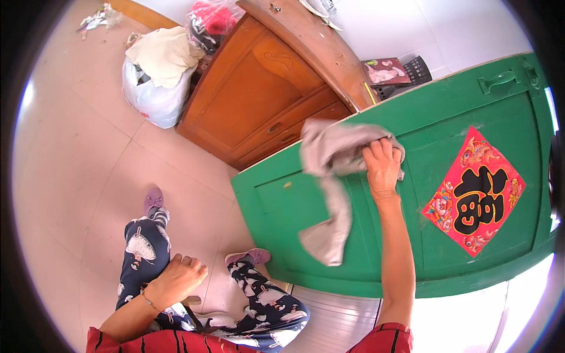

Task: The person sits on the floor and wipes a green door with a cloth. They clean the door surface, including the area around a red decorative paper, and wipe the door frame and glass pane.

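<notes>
My right hand [382, 165] grips a crumpled greyish-beige cloth [353, 145] against the upper middle of a green painted wooden door [304, 198]. The cloth's loose end hangs down over the door panel and looks blurred. Beside my right forearm, a red diamond-shaped paper decoration [479, 194] with fish, flowers and a large black character is stuck to the door. My left hand [178, 280] is over my lap near my knee, its fingers curled downward; whether anything is inside them is hidden. A thin bracelet circles that wrist.
A brown wooden cabinet [256, 88] stands behind the door, with a picture [386, 71] and a black plastic basket [417, 70] near its top. A stuffed white plastic bag [154, 97] sits on the tiled floor [88, 176]. The door carries a green handle [499, 81].
</notes>
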`<control>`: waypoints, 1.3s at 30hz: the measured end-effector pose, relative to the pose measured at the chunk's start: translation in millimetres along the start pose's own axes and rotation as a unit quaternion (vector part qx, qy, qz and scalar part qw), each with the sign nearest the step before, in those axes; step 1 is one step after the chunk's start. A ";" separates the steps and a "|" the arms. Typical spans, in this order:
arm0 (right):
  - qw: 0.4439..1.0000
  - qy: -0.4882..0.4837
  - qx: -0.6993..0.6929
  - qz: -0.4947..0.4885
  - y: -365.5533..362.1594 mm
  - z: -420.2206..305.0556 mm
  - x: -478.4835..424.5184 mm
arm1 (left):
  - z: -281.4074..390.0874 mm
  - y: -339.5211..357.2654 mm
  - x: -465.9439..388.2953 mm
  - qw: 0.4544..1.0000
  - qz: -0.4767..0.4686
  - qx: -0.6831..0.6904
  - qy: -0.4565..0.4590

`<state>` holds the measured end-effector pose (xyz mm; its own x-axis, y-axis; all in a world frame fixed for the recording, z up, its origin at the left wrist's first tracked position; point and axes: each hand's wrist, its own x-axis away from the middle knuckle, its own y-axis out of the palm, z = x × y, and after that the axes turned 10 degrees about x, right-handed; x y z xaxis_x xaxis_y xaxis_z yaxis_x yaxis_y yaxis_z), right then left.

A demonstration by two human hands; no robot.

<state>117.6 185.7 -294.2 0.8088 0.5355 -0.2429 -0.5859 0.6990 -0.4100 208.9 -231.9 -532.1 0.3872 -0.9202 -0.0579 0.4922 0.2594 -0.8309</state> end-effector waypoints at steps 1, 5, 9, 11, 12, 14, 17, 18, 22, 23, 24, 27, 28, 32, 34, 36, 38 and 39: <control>1.000 0.004 -0.008 -0.016 -2.4 2.9 0.8 | 0.9 -1.4 -1.6 1.000 -0.009 0.003 0.002; 0.994 0.074 -0.046 -0.062 -44.9 43.4 2.1 | 18.8 -35.8 -64.3 0.976 0.111 0.187 0.025; 0.965 0.133 -0.223 -0.044 -91.9 49.5 5.3 | 41.9 -111.3 -193.6 0.894 0.354 0.233 0.147; 0.900 0.210 -0.379 -0.038 -114.5 35.4 2.6 | 45.1 -128.2 -247.6 0.869 0.394 0.249 0.164; 0.843 0.271 -0.464 -0.032 -132.0 28.2 -2.0 | 45.2 -132.3 -268.2 0.874 0.390 0.243 0.160; 0.762 0.334 -0.554 0.006 -140.2 28.9 10.7 | 44.7 -134.9 -292.6 0.855 0.299 0.403 0.128; 0.587 0.450 -0.671 0.050 -136.3 12.6 37.8 | 99.8 -125.3 -310.4 0.427 0.114 0.872 0.210; 0.689 0.412 -0.594 0.054 -122.9 3.9 57.8 | 131.8 -132.3 -312.8 0.370 0.107 0.904 0.186; 0.654 0.488 -0.546 0.190 -102.5 -21.8 60.1 | 162.0 -169.3 -301.1 0.395 0.058 0.901 0.169; 0.626 0.491 -0.568 0.210 -98.6 -8.2 70.0 | 158.0 -175.9 -301.2 0.501 0.051 0.843 0.189; 0.691 0.486 -0.501 0.186 -97.1 12.9 81.7 | 152.5 -194.0 -292.2 0.596 0.035 0.775 0.208; 0.859 0.430 -0.169 0.222 -108.1 60.3 84.2 | 119.5 -190.2 -279.6 0.812 0.246 0.474 0.235; 0.861 0.415 -0.155 0.248 -112.5 61.5 81.9 | 99.7 -183.9 -267.4 0.790 0.298 0.482 0.233; 0.929 0.322 -0.156 -0.097 -35.3 -13.5 252.1 | 38.7 -106.1 -222.4 0.858 0.208 0.464 0.071; 0.987 0.055 -0.010 -0.149 -72.7 -66.0 236.1 | 13.5 -65.0 -187.8 0.906 0.143 0.399 0.005; 0.979 0.044 -0.025 -0.196 -83.2 -72.0 249.4 | -14.0 -30.6 -162.5 0.927 0.083 0.365 0.011; 0.971 0.010 -0.035 -0.234 -85.7 -61.8 243.6 | -24.8 -17.0 -158.9 0.928 0.087 0.362 0.003; 0.975 -0.002 -0.049 -0.216 -89.2 -48.5 232.5 | -28.5 -12.3 -155.1 0.928 0.085 0.363 -0.002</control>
<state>360.3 224.9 -356.8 0.9787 0.2038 -0.0253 -0.1833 0.8115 -0.5549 120.6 -100.7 -528.7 0.5089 -0.8474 -0.1514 0.8189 0.5308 -0.2185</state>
